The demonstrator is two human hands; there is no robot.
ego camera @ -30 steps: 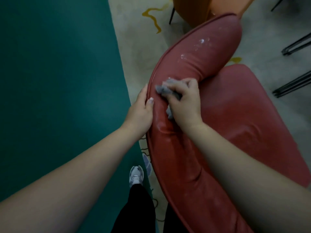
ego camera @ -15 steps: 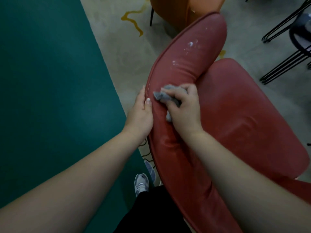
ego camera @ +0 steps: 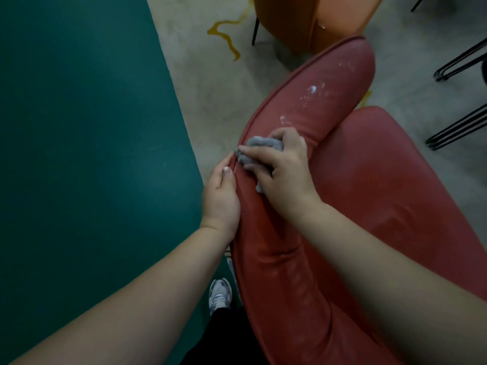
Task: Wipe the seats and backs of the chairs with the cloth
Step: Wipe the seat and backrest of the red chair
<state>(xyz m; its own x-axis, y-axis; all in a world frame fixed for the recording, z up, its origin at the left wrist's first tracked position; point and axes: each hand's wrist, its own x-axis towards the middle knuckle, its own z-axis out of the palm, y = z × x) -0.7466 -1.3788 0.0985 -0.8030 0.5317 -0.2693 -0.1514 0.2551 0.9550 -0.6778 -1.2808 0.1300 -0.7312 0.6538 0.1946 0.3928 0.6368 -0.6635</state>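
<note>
My left hand (ego camera: 220,196) grips the top edge of the red chair's back (ego camera: 276,233). Just at one o'clock, my right hand (ego camera: 283,171) bunches the grey cloth (ego camera: 259,146) against it. White specks (ego camera: 313,93) lie farther along, toward one o'clock.

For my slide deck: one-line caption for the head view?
Right hand wipes the red chair back with a grey cloth; left hand steadies its edge.

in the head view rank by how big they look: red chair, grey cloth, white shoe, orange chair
1. red chair
2. orange chair, cut off by the frame
3. grey cloth and white shoe look alike; the right hand hides part of the cloth
</note>
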